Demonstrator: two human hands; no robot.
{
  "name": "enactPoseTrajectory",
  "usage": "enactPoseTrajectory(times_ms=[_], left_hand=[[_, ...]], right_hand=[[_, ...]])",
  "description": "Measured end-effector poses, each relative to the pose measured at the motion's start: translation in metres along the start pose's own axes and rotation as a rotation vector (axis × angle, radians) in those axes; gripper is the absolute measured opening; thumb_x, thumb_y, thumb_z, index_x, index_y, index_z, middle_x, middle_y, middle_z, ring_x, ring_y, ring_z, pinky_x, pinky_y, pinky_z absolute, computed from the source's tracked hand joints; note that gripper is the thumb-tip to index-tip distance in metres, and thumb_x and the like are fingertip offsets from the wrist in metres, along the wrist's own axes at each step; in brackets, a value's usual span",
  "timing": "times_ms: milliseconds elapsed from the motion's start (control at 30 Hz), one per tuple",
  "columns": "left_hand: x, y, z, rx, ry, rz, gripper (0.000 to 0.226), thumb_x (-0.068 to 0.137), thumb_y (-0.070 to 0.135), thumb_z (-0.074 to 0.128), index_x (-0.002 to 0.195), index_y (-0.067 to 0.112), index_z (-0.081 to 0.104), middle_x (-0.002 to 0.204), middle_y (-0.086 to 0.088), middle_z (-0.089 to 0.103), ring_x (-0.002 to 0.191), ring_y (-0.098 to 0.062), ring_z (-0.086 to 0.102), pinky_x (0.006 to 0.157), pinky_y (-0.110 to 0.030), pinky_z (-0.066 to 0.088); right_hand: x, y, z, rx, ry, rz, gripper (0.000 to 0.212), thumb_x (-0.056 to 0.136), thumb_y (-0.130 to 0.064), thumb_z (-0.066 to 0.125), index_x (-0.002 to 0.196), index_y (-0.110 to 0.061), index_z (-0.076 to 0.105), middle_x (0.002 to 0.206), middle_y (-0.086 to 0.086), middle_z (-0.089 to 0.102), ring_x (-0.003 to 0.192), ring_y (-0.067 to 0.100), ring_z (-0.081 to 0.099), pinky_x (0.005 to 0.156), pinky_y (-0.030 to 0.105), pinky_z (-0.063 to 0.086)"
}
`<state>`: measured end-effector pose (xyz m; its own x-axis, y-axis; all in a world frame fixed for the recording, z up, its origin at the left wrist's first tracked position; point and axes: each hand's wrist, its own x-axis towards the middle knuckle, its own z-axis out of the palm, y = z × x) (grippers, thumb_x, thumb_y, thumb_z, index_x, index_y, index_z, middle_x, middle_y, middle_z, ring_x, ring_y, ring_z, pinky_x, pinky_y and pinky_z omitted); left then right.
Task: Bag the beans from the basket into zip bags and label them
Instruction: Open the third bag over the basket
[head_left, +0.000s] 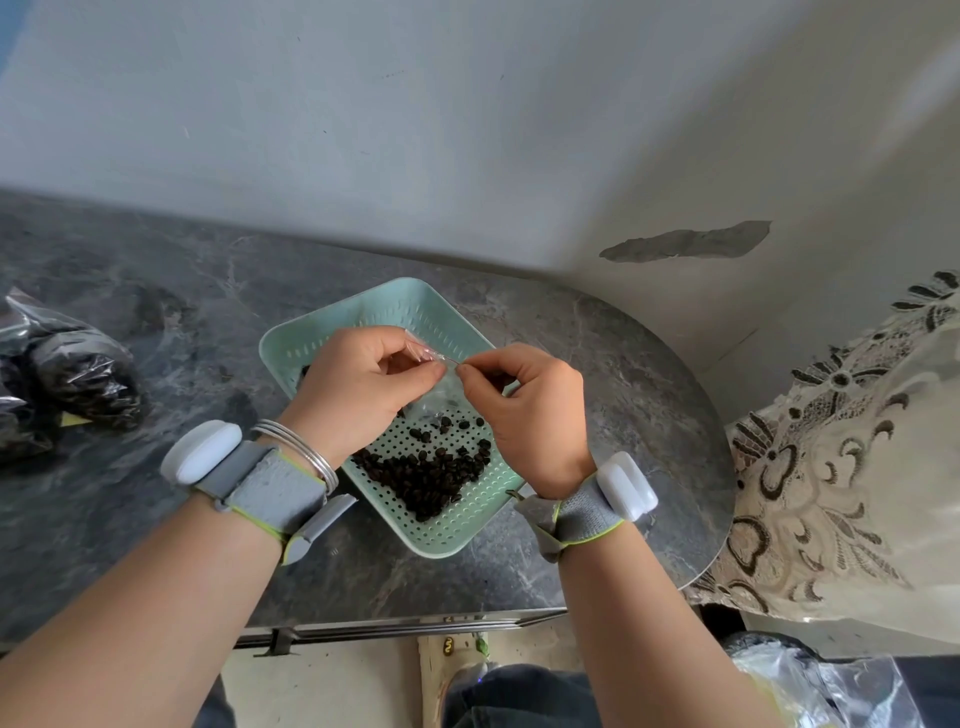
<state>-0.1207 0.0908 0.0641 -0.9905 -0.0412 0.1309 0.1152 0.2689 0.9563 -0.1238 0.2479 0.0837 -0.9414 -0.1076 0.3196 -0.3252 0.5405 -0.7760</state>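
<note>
A mint-green perforated basket (452, 530) sits on the dark marble table (623, 415). Dark beans (421, 475) lie in a loose pile in its near half. Above the basket I hold a small clear zip bag (441, 389) by its top edge. My left hand (358, 387) pinches the left side of the bag's mouth. My right hand (524, 410) pinches the right side, thumb and forefinger close to the left hand's. The bag hangs down between the hands, mostly hidden by them.
Filled clear bags of dark beans (78, 379) lie at the table's left edge. A wall corner stands behind the table. A lace-patterned cloth (841, 467) hangs at the right. Empty clear plastic bags (831, 686) lie at the bottom right, below the table edge.
</note>
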Motion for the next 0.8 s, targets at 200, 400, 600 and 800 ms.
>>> enactPoseTrajectory(times_ms=[200, 400, 600, 800], left_hand=[[-0.0003, 0.0007, 0.0010, 0.004, 0.020, 0.008, 0.002, 0.079, 0.015, 0.071, 0.078, 0.015, 0.072, 0.071, -0.008, 0.071, 0.070, -0.030, 0.067, 0.072, -0.050, 0.054], [-0.0012, 0.0021, 0.0021, -0.012, 0.031, 0.003, 0.002, 0.077, 0.015, 0.072, 0.079, 0.016, 0.073, 0.071, -0.008, 0.071, 0.071, -0.029, 0.067, 0.073, -0.049, 0.055], [-0.0022, 0.0037, 0.0017, -0.008, 0.032, 0.000, 0.002, 0.078, 0.014, 0.072, 0.079, 0.015, 0.073, 0.070, -0.009, 0.071, 0.070, -0.032, 0.066, 0.071, -0.049, 0.055], [-0.0030, 0.0059, 0.0022, -0.004, 0.034, -0.008, 0.002, 0.077, 0.014, 0.072, 0.079, 0.014, 0.073, 0.071, -0.010, 0.071, 0.071, -0.033, 0.066, 0.071, -0.050, 0.055]], right_hand=[[-0.0004, -0.0009, 0.0029, -0.022, 0.043, -0.028, 0.008, 0.078, -0.011, 0.070, 0.072, -0.016, 0.073, 0.064, -0.016, 0.059, 0.064, 0.005, 0.055, 0.062, 0.013, 0.042], [-0.0008, -0.0016, 0.0035, 0.017, 0.045, 0.037, 0.009, 0.078, -0.011, 0.070, 0.071, -0.016, 0.073, 0.066, -0.009, 0.064, 0.063, 0.005, 0.056, 0.060, 0.014, 0.044], [-0.0009, -0.0014, 0.0047, 0.037, 0.051, 0.070, 0.009, 0.078, -0.012, 0.070, 0.072, -0.017, 0.073, 0.065, -0.010, 0.064, 0.060, 0.003, 0.055, 0.059, 0.012, 0.043], [-0.0021, -0.0019, 0.0052, 0.050, 0.050, 0.090, 0.009, 0.079, -0.012, 0.070, 0.072, -0.017, 0.073, 0.065, -0.011, 0.064, 0.059, 0.003, 0.056, 0.058, 0.013, 0.044]])
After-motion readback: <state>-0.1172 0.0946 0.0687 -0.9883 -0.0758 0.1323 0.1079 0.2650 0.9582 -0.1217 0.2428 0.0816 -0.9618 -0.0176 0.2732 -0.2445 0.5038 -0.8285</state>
